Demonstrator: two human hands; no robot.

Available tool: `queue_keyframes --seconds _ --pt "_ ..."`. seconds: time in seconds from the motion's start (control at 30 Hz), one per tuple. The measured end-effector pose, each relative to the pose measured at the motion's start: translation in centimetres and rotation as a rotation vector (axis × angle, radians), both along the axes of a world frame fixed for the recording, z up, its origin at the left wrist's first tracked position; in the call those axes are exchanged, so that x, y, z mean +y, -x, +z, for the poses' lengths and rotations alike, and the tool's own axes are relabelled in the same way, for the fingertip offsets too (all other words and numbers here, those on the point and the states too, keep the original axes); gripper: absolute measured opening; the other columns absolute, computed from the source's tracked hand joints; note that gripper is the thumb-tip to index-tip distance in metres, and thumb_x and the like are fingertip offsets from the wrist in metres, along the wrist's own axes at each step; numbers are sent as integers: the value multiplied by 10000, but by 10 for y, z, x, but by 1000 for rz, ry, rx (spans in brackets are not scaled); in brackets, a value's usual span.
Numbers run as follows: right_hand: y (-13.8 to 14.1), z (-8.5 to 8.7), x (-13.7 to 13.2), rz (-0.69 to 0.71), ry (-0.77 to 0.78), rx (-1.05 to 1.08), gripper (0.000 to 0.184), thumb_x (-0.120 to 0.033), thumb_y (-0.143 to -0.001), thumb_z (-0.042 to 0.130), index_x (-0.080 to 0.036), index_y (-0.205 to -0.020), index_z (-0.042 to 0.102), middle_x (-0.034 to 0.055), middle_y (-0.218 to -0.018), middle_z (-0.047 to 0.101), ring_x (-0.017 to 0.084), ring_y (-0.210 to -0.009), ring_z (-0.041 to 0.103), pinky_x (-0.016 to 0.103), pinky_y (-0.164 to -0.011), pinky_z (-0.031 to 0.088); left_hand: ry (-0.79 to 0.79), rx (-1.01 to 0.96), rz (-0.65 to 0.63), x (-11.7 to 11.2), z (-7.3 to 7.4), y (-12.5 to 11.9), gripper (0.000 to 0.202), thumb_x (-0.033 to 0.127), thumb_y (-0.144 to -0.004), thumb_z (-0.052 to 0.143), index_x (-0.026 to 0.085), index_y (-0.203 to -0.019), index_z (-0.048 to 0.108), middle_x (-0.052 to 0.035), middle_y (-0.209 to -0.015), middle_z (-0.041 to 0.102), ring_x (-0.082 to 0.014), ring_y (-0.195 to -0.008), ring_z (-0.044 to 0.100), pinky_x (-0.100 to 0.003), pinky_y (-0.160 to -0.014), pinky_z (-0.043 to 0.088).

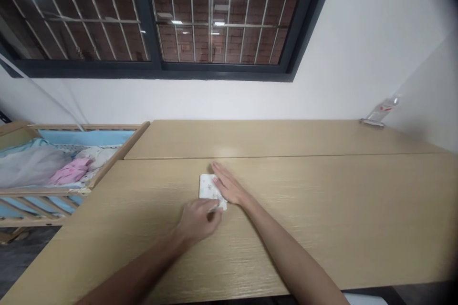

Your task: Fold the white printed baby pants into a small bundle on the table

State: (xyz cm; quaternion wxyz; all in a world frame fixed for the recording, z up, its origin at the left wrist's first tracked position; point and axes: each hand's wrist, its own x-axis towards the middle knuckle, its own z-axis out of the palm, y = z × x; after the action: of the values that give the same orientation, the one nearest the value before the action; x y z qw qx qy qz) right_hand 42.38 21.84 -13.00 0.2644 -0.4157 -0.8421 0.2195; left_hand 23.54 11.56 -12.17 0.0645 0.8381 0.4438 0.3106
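A small white rectangular packet [206,187] with faint printing lies flat on the pale wooden tabletop [322,219]. My left hand [200,219] is at its lower edge, thumb and fingers closed in a pinch. Something pale and thin shows between those fingertips, too small and blurred to name. Stretched out flat, my right hand [229,186] rests along the right side of the packet, with its fingers pointing away from me and partly covering that edge. The packet's lower part is partly hidden by my left hand.
Left of the table stands a wooden crib [118,155] with blue lining, holding a pink cloth [73,170] and pale bedding. A clear plastic package [381,112] leans by the wall at the far right. Above is a dark-framed window [229,71] with metal bars.
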Motion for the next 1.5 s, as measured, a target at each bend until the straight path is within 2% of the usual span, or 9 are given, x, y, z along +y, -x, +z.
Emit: queue_keyframes --seconds 0.17,0.3,0.6,0.8,1.0,1.17,1.27,1.37,1.5 --pt "-3 -7 13 -401 -74 248 540 -531 -1017 375 -186 -1392 554 155 -1408 583 275 -1336 504 489 -1142 356 47 -17 355 31 6 23 261 412 -954 488 240 -793 599 -32 -744 676 -216 -766 638 -347 -742 471" --pt "2 6 5 -476 16 192 403 -444 -1003 405 -188 -1045 713 104 -1076 731 248 -1076 627 410 -1028 392 228 134 532 46 12 35 370 482 -970 447 223 -752 596 -69 -806 699 -243 -814 642 -341 -737 411" --pt "21 28 -33 -525 207 -13 361 -496 -903 579 -190 -1008 739 83 -977 748 245 -976 643 347 -914 360 418 146 455 53 17 21 405 545 -921 514 179 -852 671 -146 -915 748 -295 -891 696 -329 -711 420" --pt "31 34 -52 -616 349 222 285 -382 -868 610 -177 -1040 708 91 -1005 745 249 -1031 651 351 -931 404 439 -28 381 41 24 16 238 401 -912 564 169 -918 621 -102 -905 746 -237 -846 698 -289 -680 434" --pt "48 44 -94 -456 404 508 282 -336 -900 564 -141 -1092 633 84 -1031 718 186 -917 666 276 -784 487 366 -243 328 -8 44 35 221 408 -927 535 188 -946 547 -59 -867 701 -200 -793 674 -278 -683 466" --pt "71 67 -156 -208 459 849 303 -379 -844 681 -176 -1049 588 15 -877 642 163 -799 601 288 -752 459 338 -497 215 -85 79 68 368 565 -887 582 204 -950 542 -22 -841 656 -192 -755 652 -274 -652 494" --pt "88 75 -201 -56 513 970 369 -436 -825 738 -205 -1052 560 -3 -876 613 148 -790 567 277 -739 434 358 -548 213 -136 96 94 384 579 -855 645 212 -941 569 -33 -904 669 -202 -864 652 -276 -747 511" --pt "107 67 -245 41 562 1055 424 -484 -816 768 -220 -1060 542 -1 -924 603 141 -811 557 268 -732 420 432 -535 211 -178 97 122 394 573 -820 700 224 -955 579 -35 -930 667 -208 -922 646 -270 -807 513" --pt "132 29 -290 71 638 1099 461 -517 -771 812 -223 -983 527 -33 -853 546 108 -734 516 241 -669 375 610 -470 162 -213 76 155 425 581 -783 741 226 -964 595 -33 -891 664 -211 -897 645 -259 -791 515"
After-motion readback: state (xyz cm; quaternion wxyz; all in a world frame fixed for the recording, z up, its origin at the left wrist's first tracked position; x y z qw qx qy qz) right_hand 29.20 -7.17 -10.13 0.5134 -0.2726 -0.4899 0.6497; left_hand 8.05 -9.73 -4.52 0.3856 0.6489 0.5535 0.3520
